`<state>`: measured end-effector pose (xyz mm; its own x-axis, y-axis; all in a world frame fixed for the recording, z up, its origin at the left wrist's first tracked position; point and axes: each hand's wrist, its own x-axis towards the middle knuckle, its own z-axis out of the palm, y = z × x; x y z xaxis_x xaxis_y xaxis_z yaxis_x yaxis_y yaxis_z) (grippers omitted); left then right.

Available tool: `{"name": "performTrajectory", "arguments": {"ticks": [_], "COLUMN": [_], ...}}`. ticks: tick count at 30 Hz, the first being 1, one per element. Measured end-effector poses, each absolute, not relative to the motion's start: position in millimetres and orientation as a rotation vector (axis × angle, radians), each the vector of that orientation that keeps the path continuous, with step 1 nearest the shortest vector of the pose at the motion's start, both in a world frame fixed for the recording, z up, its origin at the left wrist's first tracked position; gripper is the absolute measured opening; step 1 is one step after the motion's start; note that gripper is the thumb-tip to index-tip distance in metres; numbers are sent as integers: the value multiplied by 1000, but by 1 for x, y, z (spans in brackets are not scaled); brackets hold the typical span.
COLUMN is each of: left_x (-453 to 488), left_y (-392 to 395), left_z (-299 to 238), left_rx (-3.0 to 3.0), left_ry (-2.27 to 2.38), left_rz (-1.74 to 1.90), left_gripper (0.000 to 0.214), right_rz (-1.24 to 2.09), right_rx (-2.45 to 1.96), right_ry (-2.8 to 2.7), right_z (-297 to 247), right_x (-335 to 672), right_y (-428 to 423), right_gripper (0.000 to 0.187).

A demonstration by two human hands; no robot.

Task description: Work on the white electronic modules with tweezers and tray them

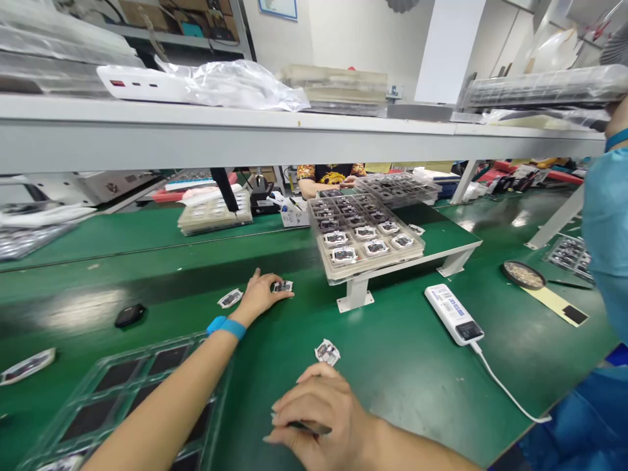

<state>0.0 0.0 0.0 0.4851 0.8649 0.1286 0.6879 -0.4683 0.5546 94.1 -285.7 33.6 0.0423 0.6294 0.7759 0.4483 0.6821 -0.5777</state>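
Observation:
My left hand, with a blue band at its wrist, reaches forward over the green bench. Its thumb and fingers pinch a small white-framed electronic part at the bench surface. A similar white-framed part lies just left of that hand. Nearer to me, my right hand is closed around a slim dark metal tool, perhaps tweezers, mostly hidden by the fingers. Directly beyond its knuckles another white-framed part rests on the bench.
Under my left forearm sits a clear tray with dark compartments. Stacked trays of parts stand on a raised platform. A white power bank with cable lies right. A shelf spans overhead. Other people are opposite and at right.

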Motion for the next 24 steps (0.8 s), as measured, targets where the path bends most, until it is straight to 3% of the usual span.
{"name": "performTrajectory", "arguments": {"ticks": [9, 17, 24], "left_x": [-15, -50, -60], "left_y": [-100, -199, -243], "left_z": [25, 45, 31], "left_rx": [1861, 1389, 1154], "left_ry": [1134, 929, 909], "left_rz": [633, 589, 718], "left_gripper": [45, 52, 49], "right_rz": [237, 591, 748], "right_rx": [-890, -1033, -1117], "right_ry": [-1414, -1053, -1016], "right_z": [43, 35, 24], "right_x": [95, 100, 96], "right_y": [-289, -284, -279], "right_gripper": [4, 7, 9]}}
